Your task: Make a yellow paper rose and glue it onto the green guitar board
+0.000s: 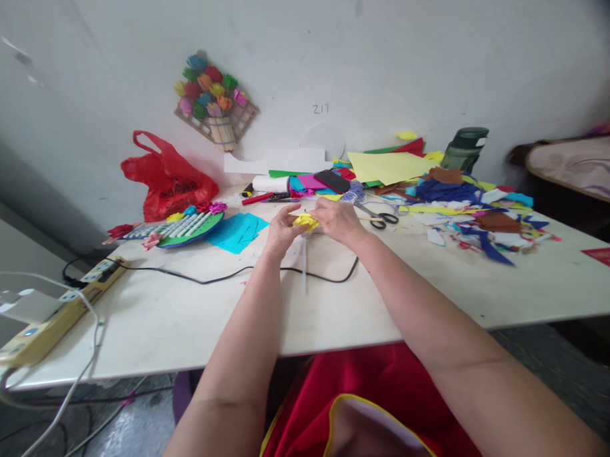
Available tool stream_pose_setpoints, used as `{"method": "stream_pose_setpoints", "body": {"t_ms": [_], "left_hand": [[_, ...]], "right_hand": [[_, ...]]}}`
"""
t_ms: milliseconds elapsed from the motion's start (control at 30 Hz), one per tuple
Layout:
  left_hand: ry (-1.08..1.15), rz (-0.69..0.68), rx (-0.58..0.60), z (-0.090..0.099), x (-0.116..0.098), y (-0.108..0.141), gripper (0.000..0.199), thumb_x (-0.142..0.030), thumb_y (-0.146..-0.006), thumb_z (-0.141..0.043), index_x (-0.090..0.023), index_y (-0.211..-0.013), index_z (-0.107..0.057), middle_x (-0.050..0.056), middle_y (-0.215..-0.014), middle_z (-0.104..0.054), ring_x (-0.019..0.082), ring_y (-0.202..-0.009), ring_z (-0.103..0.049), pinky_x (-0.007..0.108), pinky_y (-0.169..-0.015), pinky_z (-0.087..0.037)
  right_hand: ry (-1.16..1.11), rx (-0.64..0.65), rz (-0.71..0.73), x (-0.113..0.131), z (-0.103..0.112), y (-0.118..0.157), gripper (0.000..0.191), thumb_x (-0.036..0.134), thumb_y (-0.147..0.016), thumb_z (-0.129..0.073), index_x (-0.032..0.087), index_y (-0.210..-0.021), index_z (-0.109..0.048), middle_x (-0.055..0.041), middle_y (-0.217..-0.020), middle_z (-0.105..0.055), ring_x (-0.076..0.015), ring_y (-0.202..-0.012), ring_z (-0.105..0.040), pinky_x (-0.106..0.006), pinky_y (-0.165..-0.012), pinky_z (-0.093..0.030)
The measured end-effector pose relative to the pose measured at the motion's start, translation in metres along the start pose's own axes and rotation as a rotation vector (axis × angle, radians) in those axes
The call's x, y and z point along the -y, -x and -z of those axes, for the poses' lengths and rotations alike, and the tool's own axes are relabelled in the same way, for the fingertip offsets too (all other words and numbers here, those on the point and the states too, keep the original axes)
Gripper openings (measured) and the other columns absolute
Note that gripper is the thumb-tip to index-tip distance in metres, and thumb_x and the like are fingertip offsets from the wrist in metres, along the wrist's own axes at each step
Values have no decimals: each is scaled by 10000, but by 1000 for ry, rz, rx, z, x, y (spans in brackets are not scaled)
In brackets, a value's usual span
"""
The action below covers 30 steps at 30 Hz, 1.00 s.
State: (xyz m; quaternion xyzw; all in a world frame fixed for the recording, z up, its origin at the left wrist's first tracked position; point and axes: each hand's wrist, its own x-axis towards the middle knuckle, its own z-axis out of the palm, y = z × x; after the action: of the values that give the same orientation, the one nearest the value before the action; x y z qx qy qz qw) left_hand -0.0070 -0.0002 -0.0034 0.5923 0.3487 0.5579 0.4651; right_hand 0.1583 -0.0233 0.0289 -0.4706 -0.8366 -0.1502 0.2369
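A small crumpled yellow paper piece, shaped somewhat like a flower, is held between my two hands above the table. My left hand grips its left side, fingers curled around it. From the right, my right hand pinches it with the fingertips. Below the yellow paper hangs a thin whitish strip; which hand holds it, I cannot tell. Black-handled scissors lie just right of my right hand. Blue-turquoise paper sheets lie left of my left hand.
Paper scraps pile up at the right, before a green bottle. A black phone lies at the back. A red plastic bag and a flower-trimmed green board stand left. A black cable runs from a power strip.
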Motion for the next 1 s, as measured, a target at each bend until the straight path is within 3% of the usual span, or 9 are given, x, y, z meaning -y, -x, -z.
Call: {"method": "stream_pose_setpoints", "body": {"t_ms": [133, 233, 333, 633, 867, 1000], "left_hand": [[15, -9, 28, 4, -2, 0, 510, -230, -556, -679, -142, -1054, -621, 22, -771, -677, 175, -768, -616, 326, -792, -457], [-7, -27, -38, 8, 0, -3, 360, -306, -638, -627, -159, -962, -680, 34, -834, -685, 196, -885, -603, 326, -857, -429], [13, 14, -35, 11, 2, -4, 350, -379, -653, -664, -152, -918, -698, 51, -883, -693, 208, -935, -595, 315, -871, -416], [40, 90, 120, 16, 3, -1, 381, -501, -656, -698, -142, -784, -705, 43, -738, -680, 181, -802, -609, 305, -829, -423], [22, 121, 115, 17, 2, 0, 377, -510, -606, -728, -144, -686, -681, 28, -660, -646, 165, -747, -588, 289, -776, -426], [-21, 98, 19, 16, 2, -1, 365, -500, -589, -734, -146, -649, -670, 6, -613, -616, 131, -674, -549, 261, -709, -416]], "right_hand": [[-38, 7, -26, -2, -1, 0, 373, 257, -916, -339, 225, -1045, -687, -76, -1056, -643, -197, -875, -568, -264, -625, -335], [-70, 0, -33, -3, -1, -1, 368, 265, -914, -350, 237, -1053, -689, -71, -1051, -647, -198, -888, -575, -266, -631, -343], [-106, -18, -19, -5, -2, -1, 353, 258, -906, -374, 222, -1037, -701, -74, -1043, -647, -193, -878, -584, -272, -631, -344], [-271, -78, 68, -17, -14, -3, 262, 221, -855, -502, 225, -992, -726, -53, -951, -667, -167, -833, -583, -262, -653, -382], [-305, -39, 61, -19, -16, -4, 245, 216, -847, -520, 226, -969, -732, -54, -931, -669, -170, -845, -590, -263, -656, -399], [-276, -43, 29, -16, -17, -4, 260, 222, -854, -511, 216, -1006, -722, -65, -971, -652, -180, -881, -573, -275, -678, -406]]}}
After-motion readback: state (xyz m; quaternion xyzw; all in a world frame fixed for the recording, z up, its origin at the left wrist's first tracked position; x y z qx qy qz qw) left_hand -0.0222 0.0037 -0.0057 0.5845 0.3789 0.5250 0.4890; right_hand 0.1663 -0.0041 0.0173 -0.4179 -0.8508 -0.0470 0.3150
